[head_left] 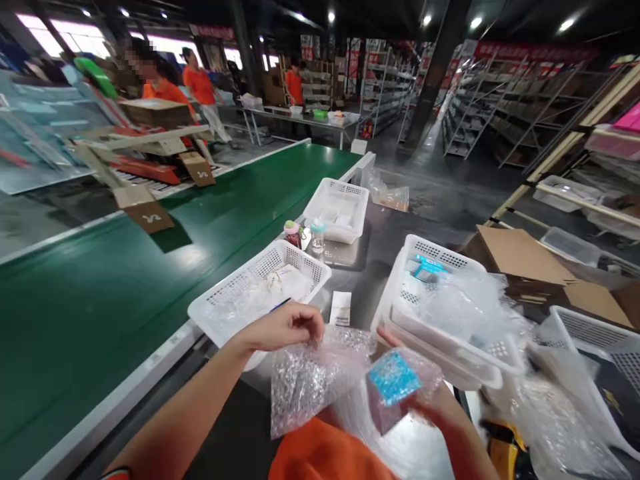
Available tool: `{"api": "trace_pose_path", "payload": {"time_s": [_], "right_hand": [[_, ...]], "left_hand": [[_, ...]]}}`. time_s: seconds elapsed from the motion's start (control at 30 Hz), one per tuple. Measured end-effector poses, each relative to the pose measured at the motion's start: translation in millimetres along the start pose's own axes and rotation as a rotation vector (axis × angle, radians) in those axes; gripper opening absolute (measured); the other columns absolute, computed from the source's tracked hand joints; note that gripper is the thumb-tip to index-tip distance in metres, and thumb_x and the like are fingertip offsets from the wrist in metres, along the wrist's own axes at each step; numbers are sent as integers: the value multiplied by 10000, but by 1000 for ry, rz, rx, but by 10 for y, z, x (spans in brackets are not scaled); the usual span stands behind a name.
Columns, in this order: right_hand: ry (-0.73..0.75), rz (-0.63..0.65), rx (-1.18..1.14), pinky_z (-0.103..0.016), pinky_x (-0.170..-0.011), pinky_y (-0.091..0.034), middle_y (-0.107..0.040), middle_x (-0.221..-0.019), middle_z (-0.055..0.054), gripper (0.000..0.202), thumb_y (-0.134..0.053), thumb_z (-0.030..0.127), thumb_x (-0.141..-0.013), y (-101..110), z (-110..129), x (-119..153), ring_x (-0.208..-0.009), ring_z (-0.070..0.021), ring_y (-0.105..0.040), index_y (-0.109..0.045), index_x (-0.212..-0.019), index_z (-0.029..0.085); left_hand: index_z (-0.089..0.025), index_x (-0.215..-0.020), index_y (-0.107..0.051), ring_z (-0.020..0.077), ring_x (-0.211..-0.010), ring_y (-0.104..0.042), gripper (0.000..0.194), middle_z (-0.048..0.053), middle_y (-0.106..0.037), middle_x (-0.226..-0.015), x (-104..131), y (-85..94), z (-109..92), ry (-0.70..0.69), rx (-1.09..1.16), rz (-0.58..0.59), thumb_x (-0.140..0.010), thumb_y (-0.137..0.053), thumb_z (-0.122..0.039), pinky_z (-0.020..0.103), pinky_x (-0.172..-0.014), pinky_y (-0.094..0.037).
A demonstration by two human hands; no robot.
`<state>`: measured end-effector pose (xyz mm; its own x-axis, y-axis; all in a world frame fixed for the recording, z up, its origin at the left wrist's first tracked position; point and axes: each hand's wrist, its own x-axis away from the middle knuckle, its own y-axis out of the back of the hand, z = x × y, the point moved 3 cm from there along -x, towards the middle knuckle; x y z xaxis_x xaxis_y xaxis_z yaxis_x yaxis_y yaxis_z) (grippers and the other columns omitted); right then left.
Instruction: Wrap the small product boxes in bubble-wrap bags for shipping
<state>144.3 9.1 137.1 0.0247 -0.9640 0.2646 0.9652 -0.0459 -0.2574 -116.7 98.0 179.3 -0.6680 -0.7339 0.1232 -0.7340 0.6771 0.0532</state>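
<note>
Bubble wrap (305, 383) hangs low in the middle, in front of the orange shirt. My left hand (290, 327) is at its top edge with fingers curled; whether they pinch the wrap is too small to tell. My right hand (425, 400) holds a blue packet (395, 377) covered in clear bubble wrap, with its fingers partly hidden behind it. A small white labelled card (341, 308) lies on the dark table just beyond both hands. Left of it, a white basket (197, 310) holds clear bags and a white card.
Stacked white baskets (390, 320) with plastic bags and a blue box stand right. Another basket (359, 207) and two small jars (317, 237) are ahead. A green conveyor (100, 300) runs along the left. Cartons (525, 253) and a yellow-black tool (503, 450) are right. People stand beyond the conveyor.
</note>
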Motion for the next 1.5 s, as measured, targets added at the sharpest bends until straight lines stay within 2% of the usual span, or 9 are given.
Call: {"api": "trace_pose_path", "payload": {"time_s": [0.1, 0.2, 0.43, 0.57, 0.7, 0.97, 1.13, 1.33, 1.5], "right_hand": [[-78, 166, 130, -292, -529, -478, -703, -746, -64, 608, -858, 295, -468, -19, -40, 106, -575, -184, -568, -735, -1047, 156], [-123, 104, 121, -313, -571, -508, -698, -699, -44, 522, -879, 315, -481, 78, -181, 222, -568, -189, -593, -746, -965, 171], [-34, 48, -171, -458, -906, -470, -727, -900, -99, 551, -863, 499, -504, 17, -417, 266, -928, -325, -665, -723, -950, 206], [-17, -18, -220, -469, -913, -466, -726, -878, -102, 571, -867, 478, -514, 42, -477, 145, -898, -312, -671, -707, -978, 186], [-13, -117, -220, -472, -912, -471, -730, -834, -100, 562, -862, 518, -493, 378, -444, 82, -921, -322, -660, -707, -943, 219], [47, 109, -11, -332, -749, -484, -689, -803, -39, 548, -830, 484, -569, 336, -139, -2, -743, -210, -623, -695, -1017, 199], [-73, 97, 123, -227, -474, -353, -509, -515, 49, 422, -830, 509, -560, 223, -409, -141, -457, -88, -396, -650, -717, 162], [-20, 92, -74, -308, -701, -474, -674, -781, -44, 489, -822, 528, -586, 164, -558, -175, -715, -190, -595, -684, -901, 179], [116, 118, -66, -336, -731, -475, -674, -836, -54, 702, -786, 594, -595, 272, -230, -136, -724, -203, -591, -639, -1159, 204]], "left_hand": [[-171, -773, -700, 173, -738, -641, 130, 37, -704, -766, -133, -152, -46, 10, -66, 147, -680, -610, -160, 276, -698, -498], [-184, -890, -725, 200, -828, -643, 261, 52, -728, -897, -237, -127, 56, 26, -108, 188, -634, -702, -229, 289, -749, -500], [-191, -901, -687, 208, -838, -602, 271, 63, -672, -890, -320, -69, 334, -101, -577, -512, -717, -491, -155, 322, -788, -457], [-186, -886, -678, 187, -789, -599, 236, 43, -671, -834, -341, -232, 293, -102, -408, -384, -708, -523, -187, 305, -753, -456], [-177, -974, -664, 190, -834, -626, 305, 47, -705, -871, -250, -36, 134, -24, -107, -238, -672, -628, -205, 310, -773, -472], [-191, -1027, -681, 153, -732, -614, 369, 69, -721, -892, -243, 103, -105, 37, 45, 180, -674, -757, -264, 273, -701, -452], [-160, -1032, -644, 102, -695, -564, 462, 45, -678, -901, -551, 222, 31, 42, 109, 165, -610, -819, -228, 243, -682, -441], [-142, -1018, -626, 80, -664, -544, 462, 47, -659, -918, -603, 330, 60, 14, 220, 186, -615, -838, -220, 211, -622, -416], [-155, -1049, -627, 77, -612, -559, 518, 83, -683, -951, -482, 345, -72, -2, 315, 342, -602, -868, -257, 210, -577, -421]]}}
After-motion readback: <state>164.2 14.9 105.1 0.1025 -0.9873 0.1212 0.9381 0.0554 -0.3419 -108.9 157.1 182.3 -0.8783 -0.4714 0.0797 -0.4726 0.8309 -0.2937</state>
